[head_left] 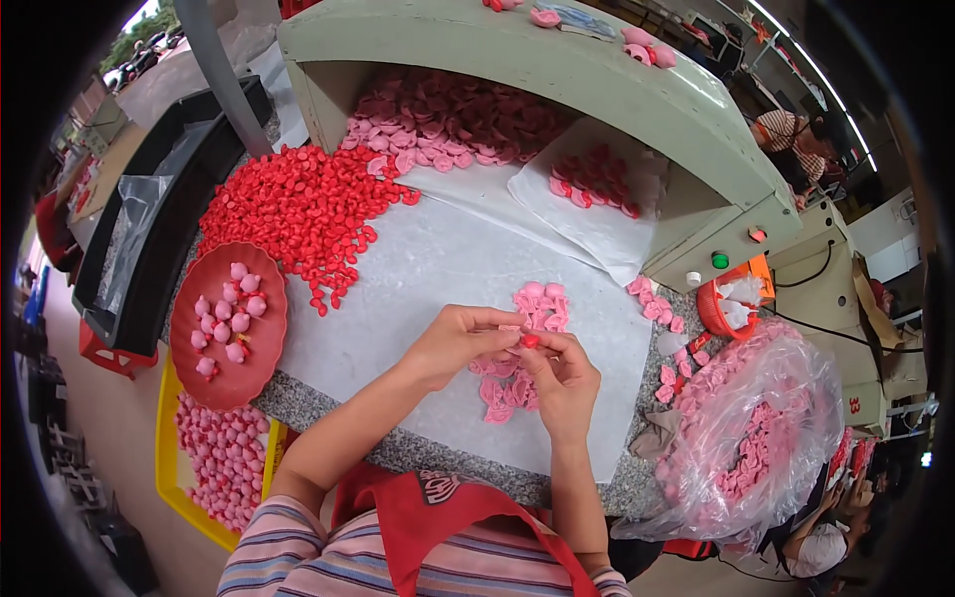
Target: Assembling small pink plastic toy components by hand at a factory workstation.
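- Our left hand (460, 343) and right hand (562, 378) meet at the middle of the worktable, fingertips pinched together on one small red piece (530, 341), held just above the white sheet (418, 279).
- Directly under and behind our hands lies a loose cluster of pink pieces (527, 328) on that sheet.
- To our left, at the table edge, sits a red oval dish (189, 378) holding a few pink assembled pieces.
- Below the dish, off the table, a yellow tray (167, 468) is filled with many more pink pieces.
- Farther up and left spreads a large heap of red pieces (298, 209).
- Beyond it, under a pale green machine housing (597, 80), a heap of pink shells (448, 119) lies.
- To our right rests a clear plastic bag (786, 398) of pink parts, with a small orange basket (711, 308) just above it.
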The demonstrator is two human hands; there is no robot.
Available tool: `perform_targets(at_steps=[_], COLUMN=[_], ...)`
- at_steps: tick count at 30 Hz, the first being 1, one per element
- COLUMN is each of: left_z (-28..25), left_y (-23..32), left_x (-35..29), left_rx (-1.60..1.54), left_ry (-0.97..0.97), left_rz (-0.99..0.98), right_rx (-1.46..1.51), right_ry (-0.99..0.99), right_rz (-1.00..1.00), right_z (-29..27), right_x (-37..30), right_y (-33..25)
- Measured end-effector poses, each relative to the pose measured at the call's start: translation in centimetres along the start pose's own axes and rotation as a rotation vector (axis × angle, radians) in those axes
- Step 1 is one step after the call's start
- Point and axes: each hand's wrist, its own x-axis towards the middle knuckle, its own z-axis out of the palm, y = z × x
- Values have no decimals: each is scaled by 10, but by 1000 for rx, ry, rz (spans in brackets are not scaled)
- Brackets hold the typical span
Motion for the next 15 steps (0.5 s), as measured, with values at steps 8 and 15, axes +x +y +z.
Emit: perform_targets(at_steps=[8, 15], left_z=[-9, -10], left_y=[2, 1], left_x=[-23, -31], left_rx=[-154, -277], left_ry=[-98, -153], left_rz=[104, 70], right_rx=[120, 96], right_ry=[-154, -161], right_rz=[106, 2], right_z=[2, -3], right_x=[0, 4], right_y=[-15, -18])
